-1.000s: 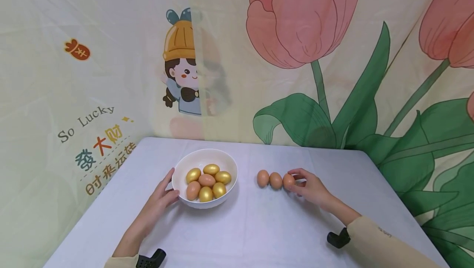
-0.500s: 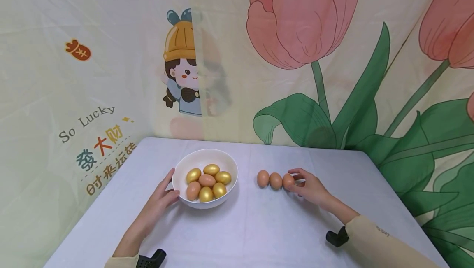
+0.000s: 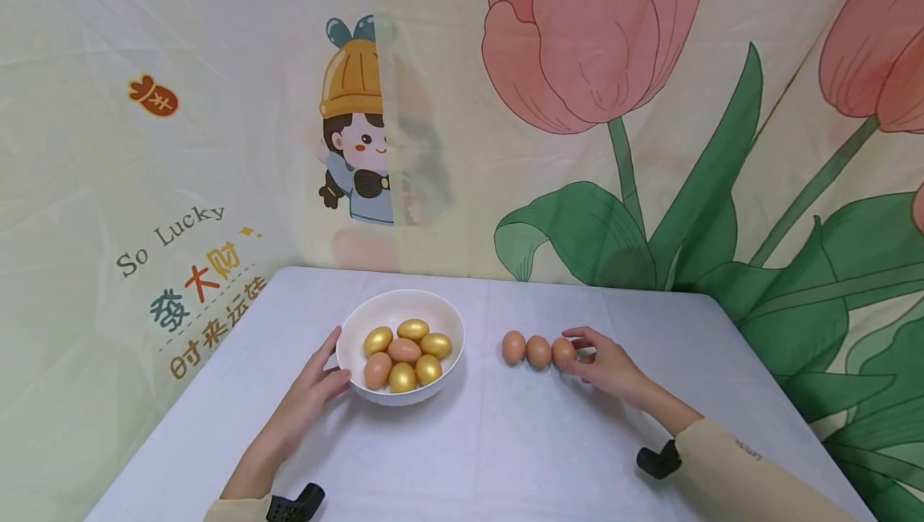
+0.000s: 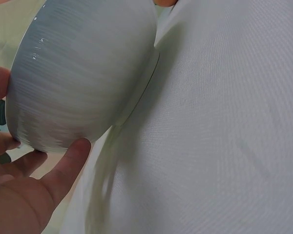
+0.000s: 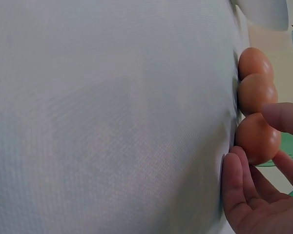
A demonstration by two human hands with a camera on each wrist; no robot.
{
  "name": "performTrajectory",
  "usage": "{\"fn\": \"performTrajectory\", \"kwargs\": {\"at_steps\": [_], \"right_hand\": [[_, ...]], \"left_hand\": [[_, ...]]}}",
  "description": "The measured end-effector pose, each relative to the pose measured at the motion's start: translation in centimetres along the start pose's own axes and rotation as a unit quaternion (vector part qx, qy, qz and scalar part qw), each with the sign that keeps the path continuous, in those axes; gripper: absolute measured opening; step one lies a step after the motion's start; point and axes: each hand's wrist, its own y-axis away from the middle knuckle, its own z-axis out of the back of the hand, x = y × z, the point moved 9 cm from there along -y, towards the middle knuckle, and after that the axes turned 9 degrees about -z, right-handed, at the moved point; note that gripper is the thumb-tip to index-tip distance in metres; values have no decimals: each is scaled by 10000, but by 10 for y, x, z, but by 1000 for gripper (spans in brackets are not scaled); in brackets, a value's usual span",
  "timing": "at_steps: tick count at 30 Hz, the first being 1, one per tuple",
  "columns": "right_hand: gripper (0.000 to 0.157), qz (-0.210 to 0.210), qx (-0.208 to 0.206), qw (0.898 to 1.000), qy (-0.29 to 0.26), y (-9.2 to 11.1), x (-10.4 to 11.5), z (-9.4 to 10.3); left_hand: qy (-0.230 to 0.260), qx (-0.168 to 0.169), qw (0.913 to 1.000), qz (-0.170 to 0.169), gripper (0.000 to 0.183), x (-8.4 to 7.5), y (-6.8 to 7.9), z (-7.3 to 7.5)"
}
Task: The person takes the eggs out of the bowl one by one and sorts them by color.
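Observation:
A white bowl (image 3: 456, 358) holds several golden eggs (image 3: 402, 378) and two brown eggs (image 3: 378, 370). My left hand (image 3: 312, 394) rests against the bowl's left side, thumb and fingers spread along its outer wall. In the left wrist view, fingertips touch the bowl's outside (image 4: 83, 68). To the right of the bowl, three brown eggs lie in a row on the table. My right hand (image 3: 606, 366) holds the rightmost egg (image 3: 562, 353) between thumb and fingers; in the right wrist view this egg (image 5: 258, 139) sits low, close over the cloth. The middle egg (image 3: 537, 352) is beside it, then the leftmost egg (image 3: 513, 347).
A white cloth (image 3: 491, 458) covers the table. Behind it hangs a printed backdrop (image 3: 447, 105) with tulips, a cartoon figure and lettering. Black wrist cameras sit at both cuffs, the right one (image 3: 658, 462) low over the cloth.

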Motion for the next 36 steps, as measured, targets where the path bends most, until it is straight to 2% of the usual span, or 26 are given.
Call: {"fn": "performTrajectory", "kwargs": {"at_steps": [36], "right_hand": [[67, -5, -15, 9998, 196, 3, 2, 5]], "left_hand": [[-7, -7, 10000, 2, 76, 2, -1, 0]]}}
